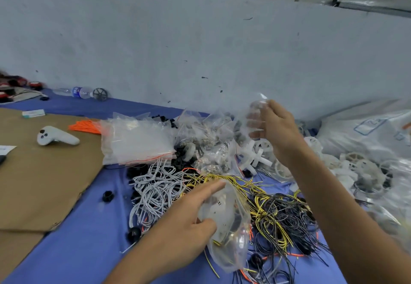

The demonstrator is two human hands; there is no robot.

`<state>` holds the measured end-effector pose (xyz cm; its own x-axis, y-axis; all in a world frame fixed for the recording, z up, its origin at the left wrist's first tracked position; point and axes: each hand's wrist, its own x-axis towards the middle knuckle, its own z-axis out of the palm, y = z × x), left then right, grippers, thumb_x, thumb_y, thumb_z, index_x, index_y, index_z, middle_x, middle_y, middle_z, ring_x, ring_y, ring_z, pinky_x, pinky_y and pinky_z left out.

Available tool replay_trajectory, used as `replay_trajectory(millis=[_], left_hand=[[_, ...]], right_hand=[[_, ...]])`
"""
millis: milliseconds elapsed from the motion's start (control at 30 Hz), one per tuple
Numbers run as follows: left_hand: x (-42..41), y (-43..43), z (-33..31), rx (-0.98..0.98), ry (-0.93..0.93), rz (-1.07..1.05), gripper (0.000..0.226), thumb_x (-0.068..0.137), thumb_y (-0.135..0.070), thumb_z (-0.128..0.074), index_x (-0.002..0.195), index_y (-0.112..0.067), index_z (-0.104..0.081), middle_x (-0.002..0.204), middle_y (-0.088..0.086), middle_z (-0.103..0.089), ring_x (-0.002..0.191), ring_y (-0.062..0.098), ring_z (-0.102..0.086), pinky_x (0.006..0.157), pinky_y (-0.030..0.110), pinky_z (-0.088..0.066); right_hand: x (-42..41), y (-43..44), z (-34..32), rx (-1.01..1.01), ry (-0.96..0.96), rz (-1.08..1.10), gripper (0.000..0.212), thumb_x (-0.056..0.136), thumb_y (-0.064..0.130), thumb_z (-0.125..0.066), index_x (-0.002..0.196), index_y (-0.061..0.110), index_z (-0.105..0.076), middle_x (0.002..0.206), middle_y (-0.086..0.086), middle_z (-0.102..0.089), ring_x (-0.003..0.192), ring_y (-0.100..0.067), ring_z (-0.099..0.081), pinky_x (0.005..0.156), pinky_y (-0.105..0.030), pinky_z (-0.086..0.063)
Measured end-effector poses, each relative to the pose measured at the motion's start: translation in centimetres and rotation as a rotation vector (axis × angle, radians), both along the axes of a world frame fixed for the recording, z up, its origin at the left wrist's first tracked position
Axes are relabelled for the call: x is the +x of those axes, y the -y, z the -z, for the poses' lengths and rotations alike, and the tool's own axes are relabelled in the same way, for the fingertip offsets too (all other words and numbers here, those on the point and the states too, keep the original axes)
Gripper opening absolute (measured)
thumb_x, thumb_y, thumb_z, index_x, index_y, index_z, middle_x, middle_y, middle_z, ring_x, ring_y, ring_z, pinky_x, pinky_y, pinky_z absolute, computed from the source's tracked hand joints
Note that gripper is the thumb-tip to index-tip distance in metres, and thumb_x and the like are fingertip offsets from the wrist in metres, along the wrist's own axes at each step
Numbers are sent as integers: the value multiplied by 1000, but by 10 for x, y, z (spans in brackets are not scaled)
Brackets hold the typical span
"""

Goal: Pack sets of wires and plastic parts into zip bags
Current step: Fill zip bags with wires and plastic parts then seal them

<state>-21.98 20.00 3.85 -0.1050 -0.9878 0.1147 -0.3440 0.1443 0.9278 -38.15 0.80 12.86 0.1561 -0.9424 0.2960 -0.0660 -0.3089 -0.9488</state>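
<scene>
Here's how it looks from my end. The left hand (195,212) has the part-filled zip bag (226,223) pinched between thumb and fingers near its upper part, with the index finger stretched along the top edge. The bag hangs low, just over the wire heap. Through the plastic I can make out something pale and a bit of yellow wire, but nothing more. The right hand (278,128) is higher and further back, fingers curled round a second bag (255,114). That one is clear and looks empty, though it's blurry.

What worries me is that the zip bag's mouth looks unsealed and it's held by one side. If it tips, the contents slide straight into the pile below, and good luck finding them again.

Right under it the yellow wires (244,183) and black wires (287,217) are tangled together, with the white wires (155,185) just beside them on the left. Pull one and I'd expect a clump to follow, which throws off the set count. Loose ends could also snag the bag's lip or jam the zip.

Further out, white plastic wheels (262,154) are heaped below the right hand, near the stack of empty bags (138,141). Both hands are full of bags, so nothing's free to pick parts. One bag has to go down on the blue desk (89,250) without getting buried.
</scene>
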Motion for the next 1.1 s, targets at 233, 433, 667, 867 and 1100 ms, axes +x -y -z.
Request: replay_trajectory(millis=[233,433,667,867,1100], left_hand=[[-5,-2,2,22,-52,44,71,80,-10,-50,135,-53,-47,137,-25,-49,62,-3,-54,54,15,-38],[-2,-6,-2,-24,12,70,81,79,-3,-53,143,-50,-39,143,-29,-41,52,-4,-45,53,11,-36],[-5,-11,-9,-96,167,30,81,77,-15,-54,149,-44,-31,147,-44,-22,126,-2,-20,108,37,-39],[-13,-12,-7,-153,279,127,88,76,1,-48,150,-42,-28,149,-45,-17,128,-28,-23,102,1,-25],[-1,-10,-18,-317,336,-12,62,73,-7,-48,118,-48,-60,145,-38,-30,137,-10,-29,106,12,-27]], right_hand=[[-39,-130,9,387,541,-328,20,90,23,-55,90,19,-75,97,-15,-73,81,-27,-71,60,-33,-60],[-32,-179,46,282,472,-101,22,83,25,-56,87,23,-78,92,-10,-75,77,-25,-74,56,-35,-59],[-9,-190,89,-117,-48,66,23,88,31,-58,107,32,-71,103,5,-73,86,-7,-69,68,-22,-54],[37,-183,109,100,-1597,-276,65,67,-30,-43,130,-16,-44,135,-30,-44,134,-30,-39,113,-33,-32],[25,-157,56,-237,-1292,-242,47,95,8,-45,142,10,-42,142,-9,-45,134,-27,-39,106,-22,-31]])
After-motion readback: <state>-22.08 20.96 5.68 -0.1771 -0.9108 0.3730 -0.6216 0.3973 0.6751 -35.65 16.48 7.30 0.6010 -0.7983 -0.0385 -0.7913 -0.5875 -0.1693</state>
